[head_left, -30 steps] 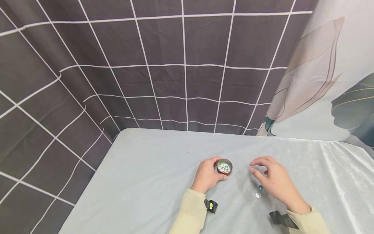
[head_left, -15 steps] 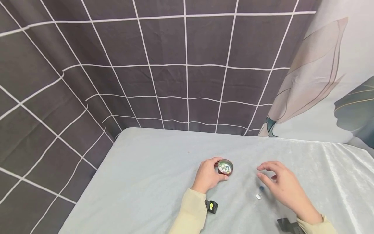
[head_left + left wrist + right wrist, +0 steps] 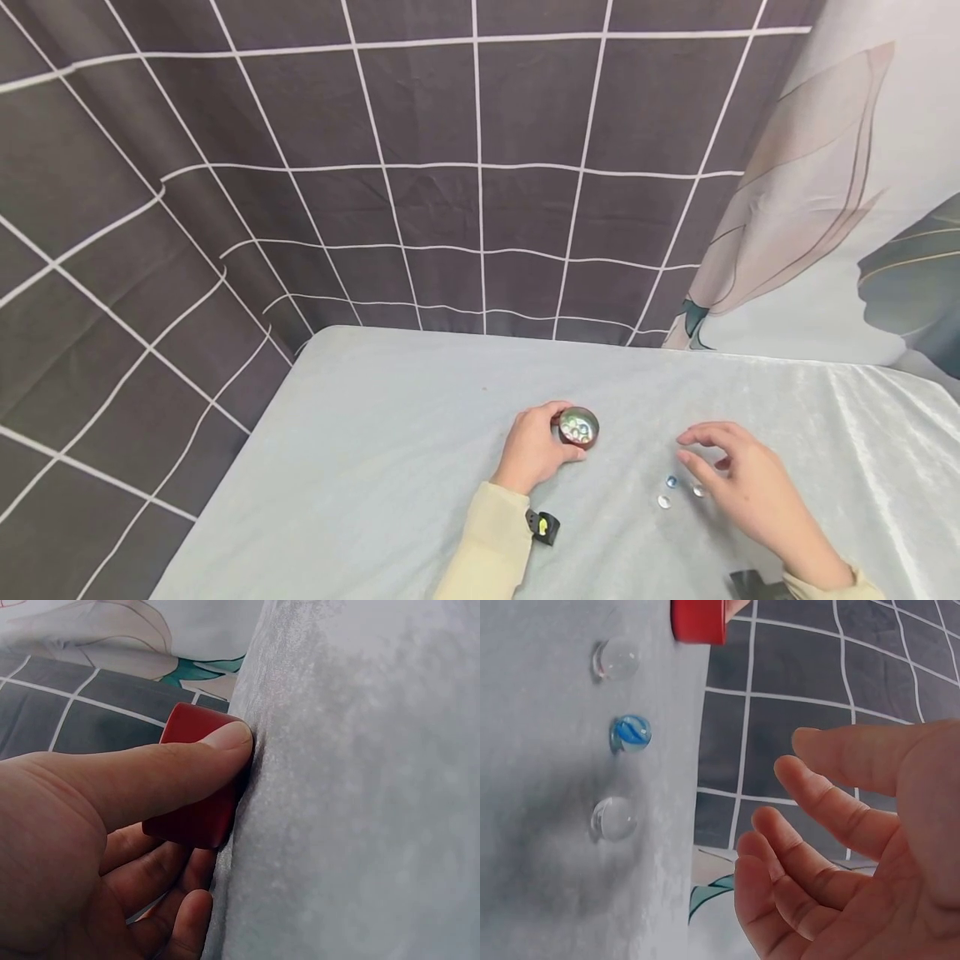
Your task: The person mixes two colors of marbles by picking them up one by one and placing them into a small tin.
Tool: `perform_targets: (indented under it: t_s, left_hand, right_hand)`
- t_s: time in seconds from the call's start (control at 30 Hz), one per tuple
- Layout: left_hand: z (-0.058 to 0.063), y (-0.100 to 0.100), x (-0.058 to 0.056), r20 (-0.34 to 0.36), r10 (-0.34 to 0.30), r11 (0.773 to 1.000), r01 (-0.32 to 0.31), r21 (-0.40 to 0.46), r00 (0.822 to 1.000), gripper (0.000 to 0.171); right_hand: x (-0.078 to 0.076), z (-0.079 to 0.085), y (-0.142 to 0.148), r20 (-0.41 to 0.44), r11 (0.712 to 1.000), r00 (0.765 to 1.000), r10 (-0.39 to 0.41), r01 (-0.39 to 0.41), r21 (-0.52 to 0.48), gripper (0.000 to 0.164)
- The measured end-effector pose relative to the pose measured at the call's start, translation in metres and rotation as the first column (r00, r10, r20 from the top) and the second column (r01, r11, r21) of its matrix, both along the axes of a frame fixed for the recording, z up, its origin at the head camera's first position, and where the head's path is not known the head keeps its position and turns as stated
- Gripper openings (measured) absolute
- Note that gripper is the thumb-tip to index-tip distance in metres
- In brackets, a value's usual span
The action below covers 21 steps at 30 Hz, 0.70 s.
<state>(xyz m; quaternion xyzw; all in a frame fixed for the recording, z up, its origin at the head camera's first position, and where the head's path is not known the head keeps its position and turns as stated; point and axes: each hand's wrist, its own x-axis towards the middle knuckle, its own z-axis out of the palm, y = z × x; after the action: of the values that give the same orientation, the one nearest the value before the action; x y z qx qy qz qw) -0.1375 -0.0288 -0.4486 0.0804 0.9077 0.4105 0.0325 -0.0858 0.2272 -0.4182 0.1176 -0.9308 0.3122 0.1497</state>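
Note:
My left hand (image 3: pixel 531 452) grips a small round red tin (image 3: pixel 589 444) from its left side, with the thumb on the near wall. Several glass marbles (image 3: pixel 576 430) lie inside it. In the left wrist view the red tin (image 3: pixel 196 817) sits on the cloth between thumb and fingers. My right hand (image 3: pixel 753 487) hovers to the right, fingers loosely bent and holding nothing. Just left of it on the cloth lie a blue-swirled marble (image 3: pixel 633 733), a clear marble (image 3: pixel 619 659) and a second clear marble (image 3: pixel 618 818), all apart from the fingers.
A pale, velvety cloth (image 3: pixel 375 467) covers the table, with slight creases at the right. Behind and to the left hangs a dark curtain (image 3: pixel 525 208) with a white grid. A white leaf-patterned curtain (image 3: pixel 810 275) hangs at the back right.
My right hand has drifted to the right and slightly nearer, and a second clear marble now shows beside its thumb. The left hand keeps its grip on the tin in the same spot.

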Motion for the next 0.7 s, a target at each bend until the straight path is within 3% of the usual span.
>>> perform_targets:
  t_s: [0.27, 0.7]
  left_hand:
    - [0.001, 0.0, 0.0, -0.01, -0.013, 1.0, 0.013, 0.005, 1.0, 0.058]
    - [0.0, 0.0, 0.0, -0.013, -0.013, 1.0, 0.013, 0.006, 1.0, 0.058]
  right_hand:
    - [0.004, -0.002, 0.006, -0.018, 1.0, 1.0, -0.012, 0.012, 0.012, 0.019]
    - [0.014, -0.011, 0.014, 0.073, 0.999, 0.997, -0.03, 0.029, 0.017, 0.021]
